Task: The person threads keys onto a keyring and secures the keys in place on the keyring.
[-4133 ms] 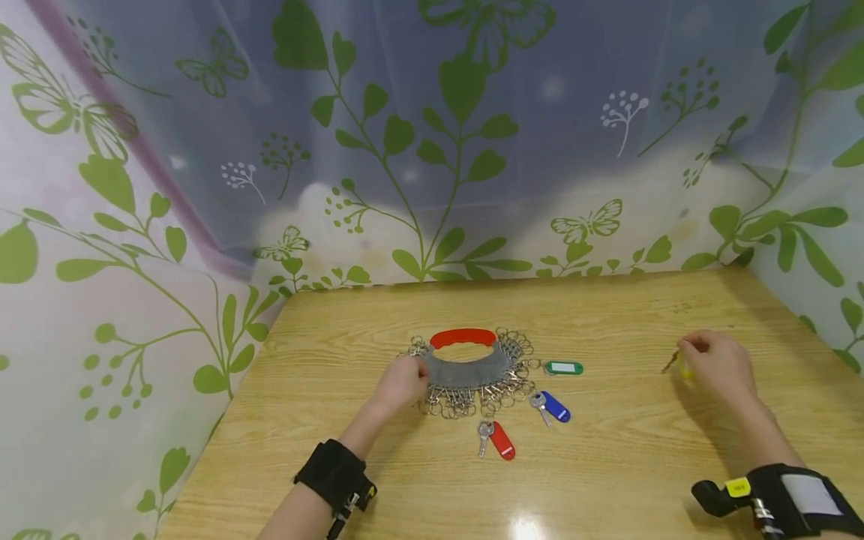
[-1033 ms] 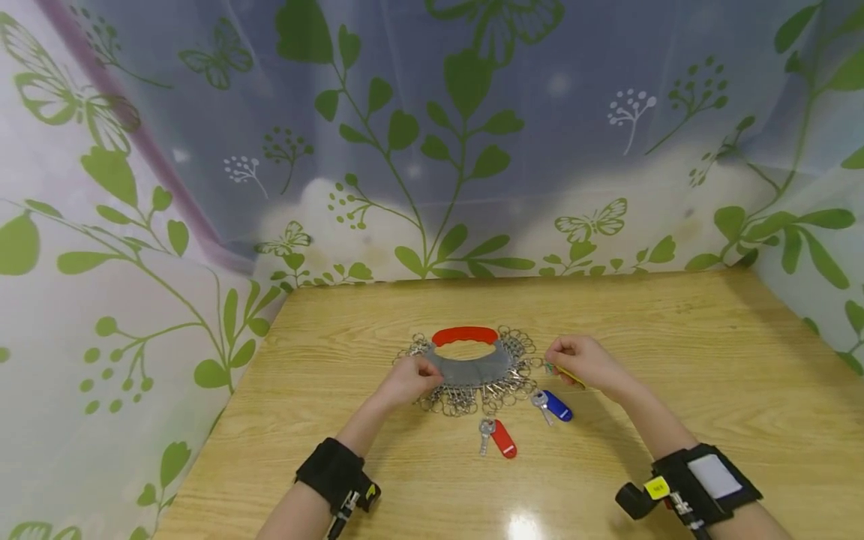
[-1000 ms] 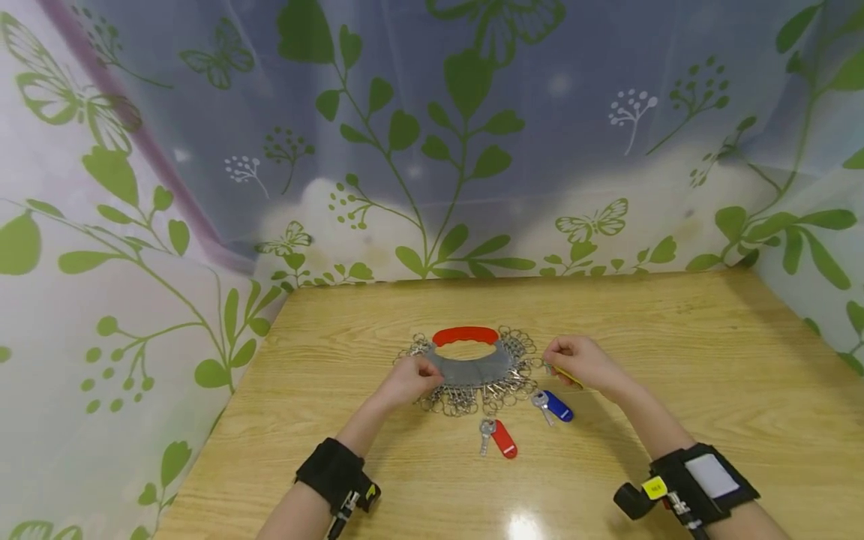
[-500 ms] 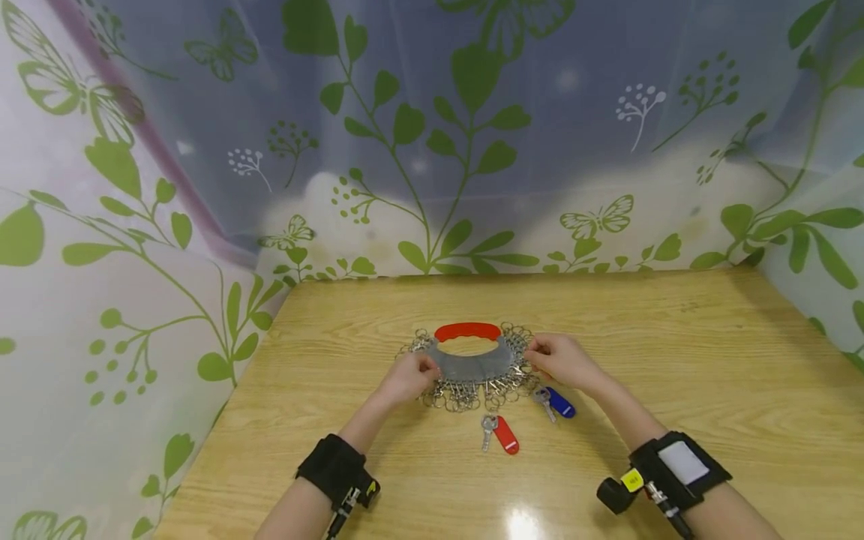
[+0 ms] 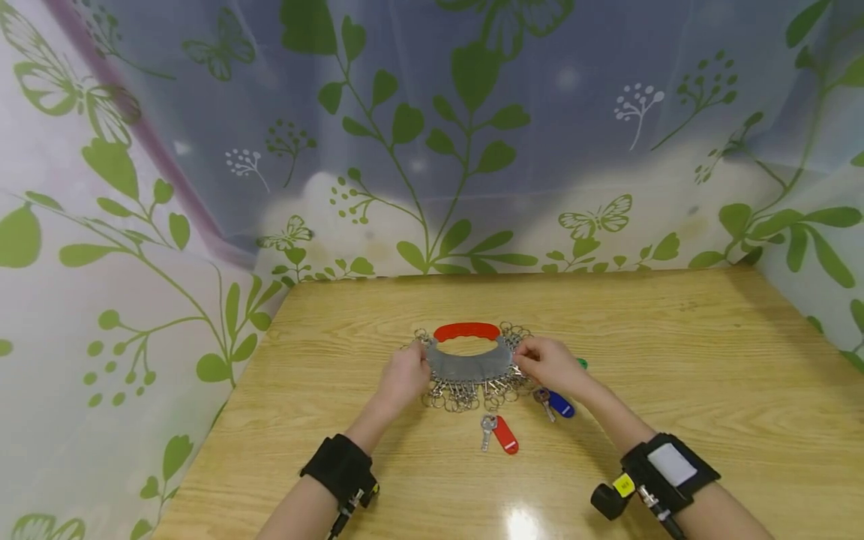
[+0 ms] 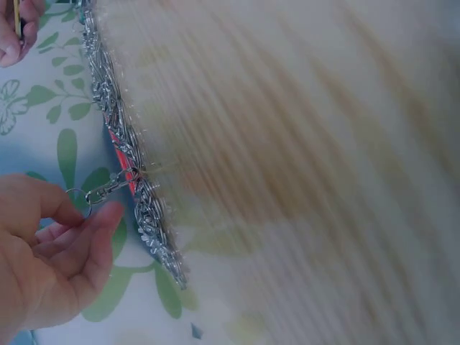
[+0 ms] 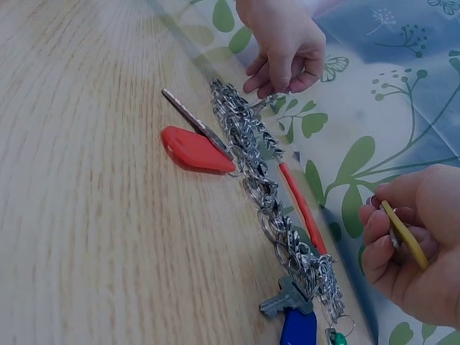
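A grey key holder plate with a red handle lies mid-table, fringed with several metal clips and split rings. At its left end my left hand pinches the ring of one snap clip, pulled up from the row. My right hand, over the holder's right end, holds a yellow key tag with its curled fingers; its key is mostly hidden by the fingers. In front lie a key with a red tag and a key with a blue tag.
A green tag shows partly behind my right hand, beside the holder's right end. The wooden table is bordered at the back and sides by leaf-patterned cloth.
My right hand has come from the far right with the yellow-tagged key to the holder's right end, passing over the green tag. My left hand has shifted slightly back, at the left end.
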Action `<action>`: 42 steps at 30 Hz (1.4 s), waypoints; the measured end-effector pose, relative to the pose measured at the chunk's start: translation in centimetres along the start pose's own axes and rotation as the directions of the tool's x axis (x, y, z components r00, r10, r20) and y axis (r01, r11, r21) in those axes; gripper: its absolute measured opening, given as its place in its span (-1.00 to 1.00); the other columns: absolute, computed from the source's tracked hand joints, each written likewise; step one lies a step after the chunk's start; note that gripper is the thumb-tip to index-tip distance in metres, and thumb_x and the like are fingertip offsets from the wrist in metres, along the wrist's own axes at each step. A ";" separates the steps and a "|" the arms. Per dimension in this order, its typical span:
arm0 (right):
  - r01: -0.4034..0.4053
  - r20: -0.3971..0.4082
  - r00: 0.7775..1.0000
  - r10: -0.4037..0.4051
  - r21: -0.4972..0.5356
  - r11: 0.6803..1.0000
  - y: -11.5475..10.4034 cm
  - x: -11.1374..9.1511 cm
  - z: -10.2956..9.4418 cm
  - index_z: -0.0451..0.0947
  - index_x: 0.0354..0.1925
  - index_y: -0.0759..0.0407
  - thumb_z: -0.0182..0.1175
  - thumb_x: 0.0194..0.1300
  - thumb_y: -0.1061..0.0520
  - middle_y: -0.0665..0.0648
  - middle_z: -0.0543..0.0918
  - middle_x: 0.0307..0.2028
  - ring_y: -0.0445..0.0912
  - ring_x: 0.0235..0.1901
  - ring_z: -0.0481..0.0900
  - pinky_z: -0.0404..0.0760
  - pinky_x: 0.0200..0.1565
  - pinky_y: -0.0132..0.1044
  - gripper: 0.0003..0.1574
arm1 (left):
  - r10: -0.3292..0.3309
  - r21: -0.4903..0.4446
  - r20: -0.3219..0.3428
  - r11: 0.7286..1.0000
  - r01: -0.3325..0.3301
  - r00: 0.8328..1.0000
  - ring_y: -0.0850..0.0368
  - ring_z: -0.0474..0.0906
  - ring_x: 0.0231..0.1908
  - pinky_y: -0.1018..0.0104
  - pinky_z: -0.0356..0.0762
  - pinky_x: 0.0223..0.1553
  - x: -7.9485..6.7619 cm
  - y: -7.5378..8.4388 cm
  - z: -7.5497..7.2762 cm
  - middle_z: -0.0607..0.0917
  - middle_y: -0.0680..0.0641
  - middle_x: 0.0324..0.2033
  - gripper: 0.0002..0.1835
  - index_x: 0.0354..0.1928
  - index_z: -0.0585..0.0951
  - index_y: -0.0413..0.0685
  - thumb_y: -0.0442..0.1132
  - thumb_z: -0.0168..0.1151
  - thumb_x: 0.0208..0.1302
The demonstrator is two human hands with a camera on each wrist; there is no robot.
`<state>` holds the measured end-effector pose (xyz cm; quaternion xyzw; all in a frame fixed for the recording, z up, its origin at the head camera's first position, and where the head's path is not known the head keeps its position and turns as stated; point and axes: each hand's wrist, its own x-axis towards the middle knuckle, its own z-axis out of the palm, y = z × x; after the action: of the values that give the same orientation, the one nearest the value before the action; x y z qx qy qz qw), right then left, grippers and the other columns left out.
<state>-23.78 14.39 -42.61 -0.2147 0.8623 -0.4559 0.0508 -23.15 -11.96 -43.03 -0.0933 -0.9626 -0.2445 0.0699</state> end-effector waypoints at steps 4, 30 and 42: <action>-0.007 0.005 1.000 0.007 0.031 0.999 -0.1 -0.1 0.1 0.48 -0.38 0.35 0.07 0.34 0.23 0.25 0.49 -0.60 -0.14 -0.70 0.34 0.33 -0.65 -0.37 -0.81 | 0.011 0.001 -0.062 1.000 -0.011 0.998 0.19 0.37 -0.68 0.36 0.30 -0.65 -0.1 -0.2 0.0 0.54 -0.06 -0.61 -0.93 -0.36 0.51 -0.22 -0.47 0.09 0.12; -0.022 0.021 1.000 0.022 0.004 1.000 -0.7 1.1 0.2 0.51 -0.30 0.35 0.05 0.36 0.20 0.28 0.52 -0.58 0.10 -0.67 0.44 0.34 -0.63 -0.32 -0.79 | 0.042 -0.457 0.310 0.883 0.110 0.950 0.19 0.38 -0.61 0.38 0.32 -0.56 0.0 -0.4 -0.6 0.59 -0.09 -0.59 -0.84 -0.26 0.65 -0.35 -0.36 0.16 0.26; -0.002 0.129 0.992 0.001 0.008 1.000 -0.6 1.6 0.7 0.52 -0.28 0.36 0.05 0.36 0.21 0.24 0.54 -0.56 -0.01 -0.67 0.44 0.38 -0.60 -0.33 -0.80 | 0.037 -0.489 0.317 0.862 0.131 0.948 0.05 0.63 -0.52 0.24 0.58 -0.44 0.2 -0.5 -0.1 0.68 -0.14 -0.48 -0.81 -0.20 0.64 -0.41 -0.38 0.15 0.27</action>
<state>-24.82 12.87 -42.38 -0.2431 0.8554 -0.4446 0.1075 -23.43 -12.41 -43.18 -0.1224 -0.8656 -0.4711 -0.1179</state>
